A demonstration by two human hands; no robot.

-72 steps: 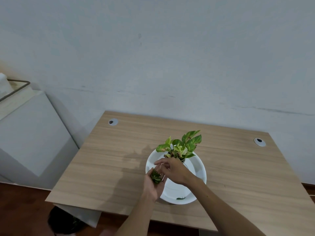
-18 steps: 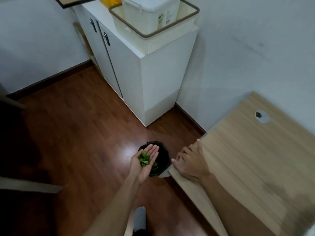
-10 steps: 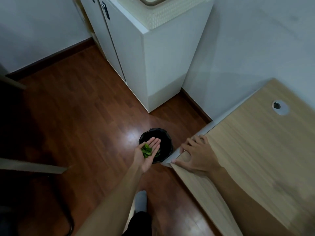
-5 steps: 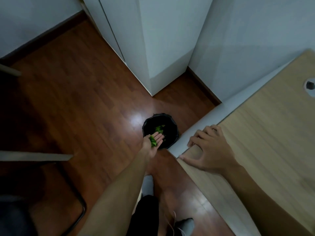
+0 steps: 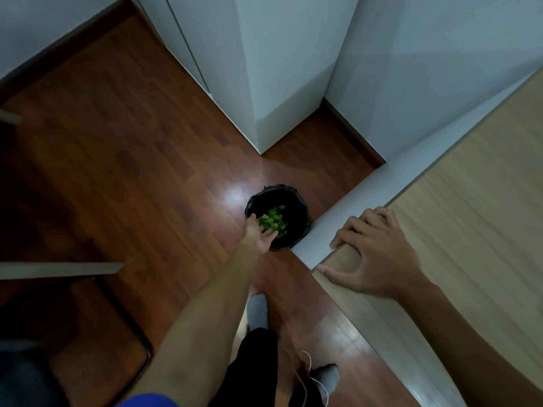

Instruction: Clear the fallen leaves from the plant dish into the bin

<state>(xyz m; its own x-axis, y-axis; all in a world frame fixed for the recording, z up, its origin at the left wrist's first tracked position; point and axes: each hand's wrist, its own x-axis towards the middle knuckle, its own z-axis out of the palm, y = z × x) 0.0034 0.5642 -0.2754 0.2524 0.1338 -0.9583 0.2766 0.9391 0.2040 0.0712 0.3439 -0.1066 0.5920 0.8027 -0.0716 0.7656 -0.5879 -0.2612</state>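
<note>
A small black bin (image 5: pixel 303 207) stands on the wooden floor beside the desk corner. My left hand (image 5: pixel 259 237) reaches down over its near rim, palm flat and tilted, fingers apart. Green leaves (image 5: pixel 273 220) slide off the fingertips, and a loose heap of them lies inside the bin. My right hand (image 5: pixel 373 257) rests on the corner of the light wooden desk (image 5: pixel 470 218), fingers spread over its edge and holding nothing. The plant and its dish are out of view.
A white cabinet (image 5: pixel 264 69) stands against the wall behind the bin. A dark chair (image 5: pixel 88 304) with a metal frame is at the lower left. My feet in grey socks (image 5: pixel 258 311) are on the floor just before the bin.
My left hand has dropped lower over the bin and tipped, and most leaves have slid from the palm into the bin. My right hand stays on the desk corner.
</note>
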